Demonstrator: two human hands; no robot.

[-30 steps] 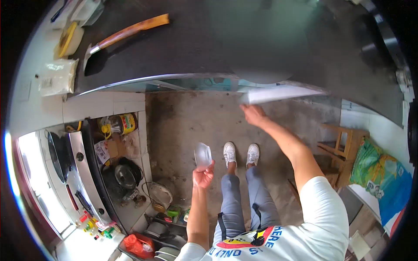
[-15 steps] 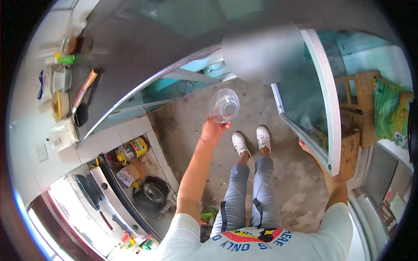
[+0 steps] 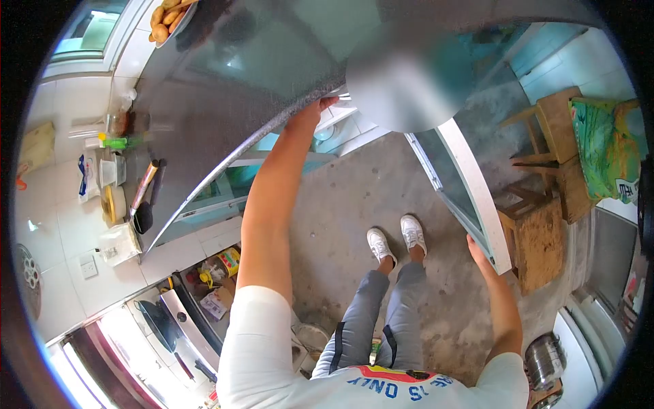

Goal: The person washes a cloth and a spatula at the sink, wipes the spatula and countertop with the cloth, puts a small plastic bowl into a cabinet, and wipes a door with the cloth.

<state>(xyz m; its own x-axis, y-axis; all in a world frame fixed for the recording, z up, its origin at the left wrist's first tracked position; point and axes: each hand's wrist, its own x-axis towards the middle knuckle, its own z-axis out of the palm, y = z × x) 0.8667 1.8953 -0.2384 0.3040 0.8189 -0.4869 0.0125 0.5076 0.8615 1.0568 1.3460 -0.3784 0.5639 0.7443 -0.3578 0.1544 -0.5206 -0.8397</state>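
My left hand [image 3: 321, 108] reaches past the front edge of the dark countertop [image 3: 204, 129] into the opened cabinet below. Only a few fingers show, and whatever they hold is hidden; the clear plastic bowl is out of sight. A white-framed glass cabinet door [image 3: 470, 187] stands swung open on the right. At its lower edge is my right hand [image 3: 479, 252], closed on the frame, with part of the fingers hidden behind it. A round blurred patch covers the area between the cabinet and the door top.
Wooden stools [image 3: 535, 238] and a green bag [image 3: 603, 146] stand at the right. On the counter's left lie a cleaver [image 3: 144, 187], food packs and a bowl of potatoes [image 3: 162, 31]. A stove [image 3: 187, 327] is at lower left; metal pots [image 3: 543, 361] sit at lower right.
The door has swung open, and my right hand has moved to its lower edge. My left hand has gone from over the floor, holding the clear bowl, up into the cabinet; the bowl has disappeared from view.
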